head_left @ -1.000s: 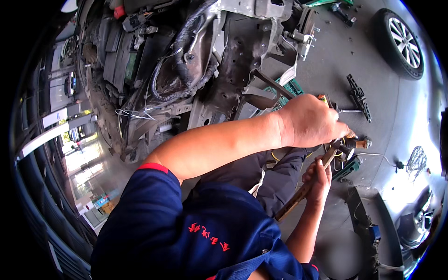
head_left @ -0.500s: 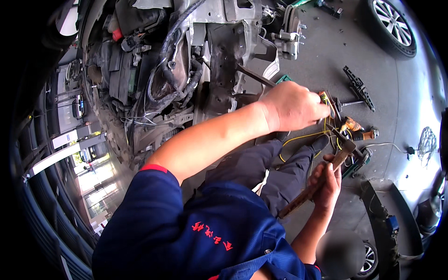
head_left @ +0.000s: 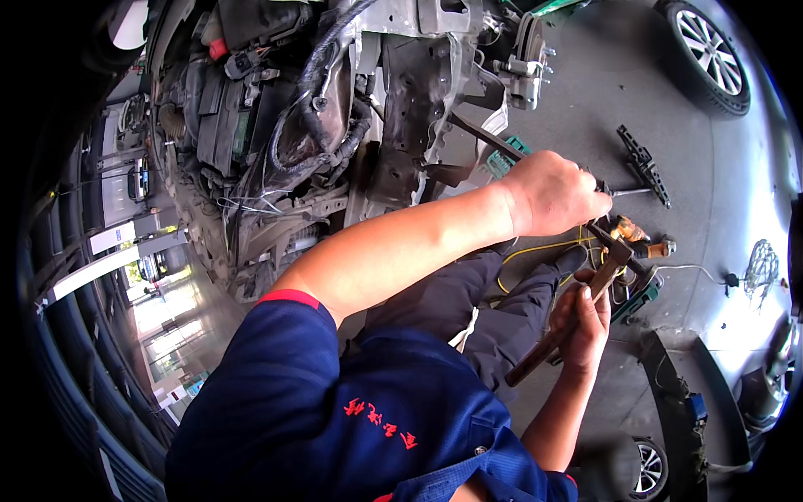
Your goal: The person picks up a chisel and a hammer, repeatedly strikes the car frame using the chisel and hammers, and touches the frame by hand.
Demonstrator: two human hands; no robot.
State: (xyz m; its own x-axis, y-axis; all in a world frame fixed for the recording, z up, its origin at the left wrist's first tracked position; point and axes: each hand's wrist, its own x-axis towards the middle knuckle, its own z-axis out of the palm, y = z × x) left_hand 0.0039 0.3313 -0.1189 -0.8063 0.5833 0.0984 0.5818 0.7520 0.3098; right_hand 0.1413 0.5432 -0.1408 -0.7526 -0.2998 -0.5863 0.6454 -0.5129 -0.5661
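My left hand (head_left: 556,188) is closed round a long dark steel bar (head_left: 475,130), whose far part reaches up-left to the bent metal structure (head_left: 410,117) of a stripped car. Lower right, my right hand (head_left: 585,326) grips a hammer (head_left: 606,280) by its worn brown handle, which points down-left. The hammer's head is just below my left hand, by the lower part of the bar; whether they touch I cannot tell.
An engine bay (head_left: 222,117) fills the upper left. On the floor lie a wheel (head_left: 707,58), a black bracket (head_left: 644,163), an orange power tool (head_left: 627,227), a green case (head_left: 510,155), yellow cable (head_left: 527,251) and coiled wire (head_left: 761,268). Dark panels (head_left: 661,393) lie lower right.
Since a second ago, my left hand has risen away from the hammer head, exposing more of it and of the bar's lower part. My right hand has shifted slightly right.
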